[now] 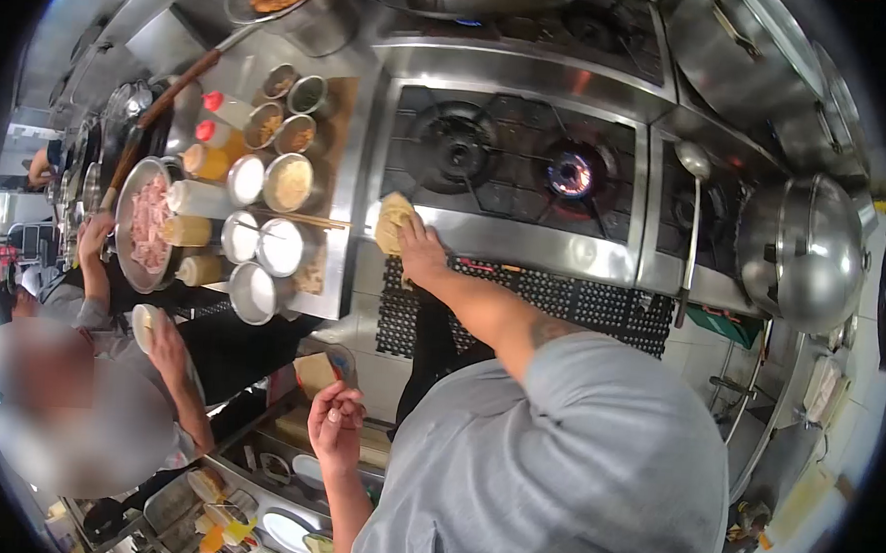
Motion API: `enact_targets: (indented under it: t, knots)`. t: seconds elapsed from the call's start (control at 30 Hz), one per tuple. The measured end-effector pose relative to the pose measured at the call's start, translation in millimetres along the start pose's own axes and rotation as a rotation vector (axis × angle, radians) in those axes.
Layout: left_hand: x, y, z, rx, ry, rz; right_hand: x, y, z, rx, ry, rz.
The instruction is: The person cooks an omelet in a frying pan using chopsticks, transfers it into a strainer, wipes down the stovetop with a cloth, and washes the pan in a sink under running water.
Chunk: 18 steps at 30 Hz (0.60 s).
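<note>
My right hand (pixel 422 252) presses a yellowish cloth (pixel 394 224) against the stove's steel front edge (pixel 505 242), near its left corner. The tattooed forearm reaches across from the right. Lower left, my left hand (pixel 337 423) is raised with its fingers loosely curled, and nothing shows in its grip. A tan, flat item (pixel 315 372) lies just beyond those fingertips; whether they touch it is unclear. On the stove, the right burner (pixel 572 173) is lit and the left burner (pixel 459 154) shows no flame.
Left of the stove are a bowl of raw meat (pixel 150 223), sauce bottles (pixel 202 200) and metal cups (pixel 290 183). A co-worker (pixel 116 390) stands there holding a small dish (pixel 144 327). A ladle (pixel 693 220) and a wok (pixel 805 253) are at right.
</note>
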<state>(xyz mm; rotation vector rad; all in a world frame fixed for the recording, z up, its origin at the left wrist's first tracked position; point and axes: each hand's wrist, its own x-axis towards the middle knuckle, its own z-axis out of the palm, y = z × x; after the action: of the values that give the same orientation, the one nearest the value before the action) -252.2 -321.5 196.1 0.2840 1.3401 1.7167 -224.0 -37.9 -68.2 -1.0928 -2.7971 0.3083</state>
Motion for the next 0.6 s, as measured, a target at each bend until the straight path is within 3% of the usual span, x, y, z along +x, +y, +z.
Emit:
enact_targets:
  t: [0.07,0.17,0.33,0.43,0.5,0.53,0.57,0.6]
  knots:
    - [-21.3,-18.6,21.1,0.028,-0.039,-0.057,-27.3,26.8,12.5,-0.037,0.026,-0.102]
    - [-50.3,-48.2,47.4,0.001,-0.061,-0.119,-89.7,93.8,-25.3,-0.175,-0.205,-0.045]
    - [-88.0,-66.0,79.8,-0.053,-0.050,-0.078,-200.4,218.5,-91.5,-0.247,-0.356,0.276]
    - [-104.2,-68.9,83.3,-0.049,-0.063,-0.020,-270.2,302.6,-65.0,-0.377,-0.273,0.492]
    - [-116.5,-71.9,79.5,-0.038,-0.046,0.032,-305.6,338.7,-87.7,-0.193,-0.251,0.571]
    - [-123.7,-72.5,76.9,-0.038,-0.030,0.057,-306.0,316.9,-157.0,-0.032,-0.374,0.688]
    - [-133.9,-72.4,72.2,-0.037,0.000,0.090,-321.3,352.4,-130.1,-0.167,-0.545,0.668]
    - [-146.6,-74.6,69.1,-0.051,0.077,0.089,-329.1,351.8,-149.3,-0.070,-0.380,0.685]
